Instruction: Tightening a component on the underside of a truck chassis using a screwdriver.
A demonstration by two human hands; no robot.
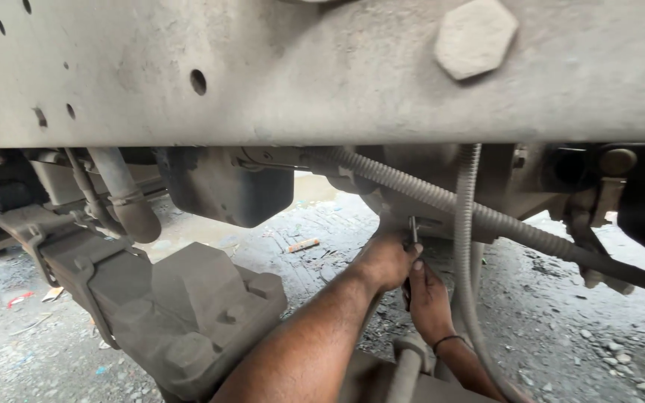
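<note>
**Mia:** What are the hands doing under there?

**Ben:** Both hands reach up under a big dusty truck. The left hand is curled shut around a thin metal tool. The tool looks like a small dark rod, and it sticks up from the fist.

**Mia:** And the other hand?

**Ben:** The right hand sits just below the left one, and they touch. Its fingers bend in toward the low end of the tool. I cannot tell if it really grips it. A thin dark band goes round that wrist.

**Mia:** Where is the tool in all this?

**Ben:** Near the middle, a bit to the right. Its top goes up to a grey metal part, right under a bumpy ribbed hose.

**Mia:** Is that hose stiff?

**Ben:** It looks bendy, with little rings all along it. It slants down to the right. A thinner pale hose, ribbed too, hangs straight down just right of the hands.

**Mia:** What is the flat thing on top?

**Ben:** A long steel beam, grey and chalky with dust. It has small round holes on the left and a fat six-sided bolt head on the right.

**Mia:** And the lumpy block?

**Ben:** A chunky metal block, near and left, with rough dirty sides. The ground is grey gravel and grit. A little orange stick lies far back on it.
</note>
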